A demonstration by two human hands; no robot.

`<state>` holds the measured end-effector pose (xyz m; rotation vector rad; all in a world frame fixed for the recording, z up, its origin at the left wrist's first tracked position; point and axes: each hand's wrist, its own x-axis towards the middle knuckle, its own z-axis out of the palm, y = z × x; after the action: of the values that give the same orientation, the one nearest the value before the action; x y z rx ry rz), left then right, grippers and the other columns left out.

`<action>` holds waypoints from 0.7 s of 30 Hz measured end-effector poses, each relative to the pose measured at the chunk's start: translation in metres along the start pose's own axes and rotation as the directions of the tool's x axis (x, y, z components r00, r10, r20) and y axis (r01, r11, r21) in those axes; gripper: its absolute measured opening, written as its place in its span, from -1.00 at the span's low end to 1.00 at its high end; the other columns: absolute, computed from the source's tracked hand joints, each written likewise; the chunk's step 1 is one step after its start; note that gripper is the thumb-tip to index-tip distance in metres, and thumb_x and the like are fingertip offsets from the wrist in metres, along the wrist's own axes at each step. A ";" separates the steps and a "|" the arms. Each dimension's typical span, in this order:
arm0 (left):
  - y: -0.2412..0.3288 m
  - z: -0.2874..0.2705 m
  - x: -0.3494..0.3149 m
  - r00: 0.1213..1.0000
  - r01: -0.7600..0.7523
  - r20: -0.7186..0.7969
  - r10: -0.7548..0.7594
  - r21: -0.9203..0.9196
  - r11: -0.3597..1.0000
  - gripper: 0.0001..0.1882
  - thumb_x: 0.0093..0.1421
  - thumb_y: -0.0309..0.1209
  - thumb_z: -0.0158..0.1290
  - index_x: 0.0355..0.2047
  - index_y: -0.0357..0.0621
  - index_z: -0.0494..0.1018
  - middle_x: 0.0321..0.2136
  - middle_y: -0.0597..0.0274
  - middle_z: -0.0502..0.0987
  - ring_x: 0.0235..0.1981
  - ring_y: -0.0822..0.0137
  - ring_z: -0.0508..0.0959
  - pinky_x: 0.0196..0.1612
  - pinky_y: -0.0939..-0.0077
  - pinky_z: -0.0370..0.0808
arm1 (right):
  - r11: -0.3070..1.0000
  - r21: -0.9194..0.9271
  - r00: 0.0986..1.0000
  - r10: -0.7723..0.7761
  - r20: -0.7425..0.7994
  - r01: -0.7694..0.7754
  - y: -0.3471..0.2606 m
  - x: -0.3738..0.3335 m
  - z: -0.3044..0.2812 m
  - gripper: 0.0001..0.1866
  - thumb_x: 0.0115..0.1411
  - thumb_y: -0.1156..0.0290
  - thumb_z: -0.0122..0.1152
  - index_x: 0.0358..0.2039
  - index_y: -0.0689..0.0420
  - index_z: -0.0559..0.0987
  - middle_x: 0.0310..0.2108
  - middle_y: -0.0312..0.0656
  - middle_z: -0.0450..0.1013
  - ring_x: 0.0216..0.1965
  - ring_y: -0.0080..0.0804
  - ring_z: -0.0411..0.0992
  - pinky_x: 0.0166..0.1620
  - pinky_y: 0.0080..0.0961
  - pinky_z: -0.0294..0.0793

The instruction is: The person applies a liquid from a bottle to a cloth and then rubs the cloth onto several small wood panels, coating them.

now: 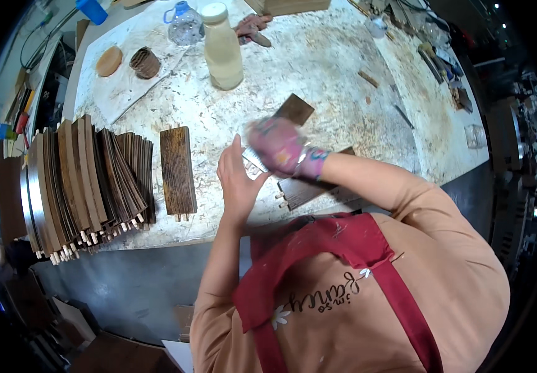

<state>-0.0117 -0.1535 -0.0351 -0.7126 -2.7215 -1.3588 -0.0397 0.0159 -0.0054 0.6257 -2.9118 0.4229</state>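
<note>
My bare left hand (239, 180) is raised over the table with its fingers stretched up and the thumb apart, holding nothing. Beside it, my right hand (277, 147), in a pink flowered glove, is smeared by motion, so its grip cannot be made out. A small white patch (254, 159) shows between the two hands; its kind is unclear. Partly under my right wrist lies a dark wooden board (305, 191) with light dowels at its left end. A flat brown piece (295, 110) sits just beyond the glove. Left of my left hand lies another doweled board (177, 169).
Many similar boards (82, 180) stand packed in a row at the table's left edge. At the back are a tall white-capped bottle (223, 56), a blue-topped jug (186, 28), a glove (253, 29), a brown roll (145, 63) and a tan oval (109, 61). Tools (431, 62) lie far right.
</note>
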 end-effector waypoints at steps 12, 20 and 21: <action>-0.011 0.009 -0.003 0.999 0.029 -0.030 -0.026 0.111 0.993 0.13 -0.16 -0.28 0.39 0.37 -0.13 -0.02 0.04 -0.02 0.36 0.15 -0.04 0.27 0.22 0.07 0.13 | 0.995 -0.100 1.000 -0.023 -0.019 0.021 -0.003 0.000 0.009 -0.75 0.04 0.38 0.13 -0.29 0.26 0.47 -0.42 0.00 0.49 -0.35 -0.08 0.52 -0.31 -0.19 0.51; 0.000 0.007 0.002 1.000 0.017 -0.014 -0.015 0.135 0.991 0.12 -0.16 -0.34 0.40 0.36 -0.14 -0.01 0.00 0.01 0.37 0.09 -0.01 0.30 0.21 0.08 0.14 | 0.891 -0.201 0.905 0.424 0.044 -0.407 0.140 -0.013 -0.040 -0.77 0.05 0.29 0.14 -0.40 0.17 0.61 -0.31 0.07 0.50 -0.20 -0.02 0.50 -0.19 -0.18 0.52; -0.001 0.006 0.003 1.000 0.013 -0.021 -0.010 0.130 0.991 0.12 -0.16 -0.34 0.40 0.36 -0.14 -0.01 -0.01 0.01 0.37 0.08 -0.01 0.31 0.21 0.08 0.14 | 0.845 -0.102 0.850 0.527 -0.004 -0.525 0.140 -0.018 -0.051 -0.77 0.06 0.28 0.12 -0.39 0.13 0.62 -0.29 0.05 0.51 -0.19 -0.03 0.50 -0.18 -0.19 0.52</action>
<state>-0.0141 -0.1478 -0.0394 -0.6709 -2.7711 -1.1703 -0.0787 0.1598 0.0058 -0.2068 -3.0703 0.3173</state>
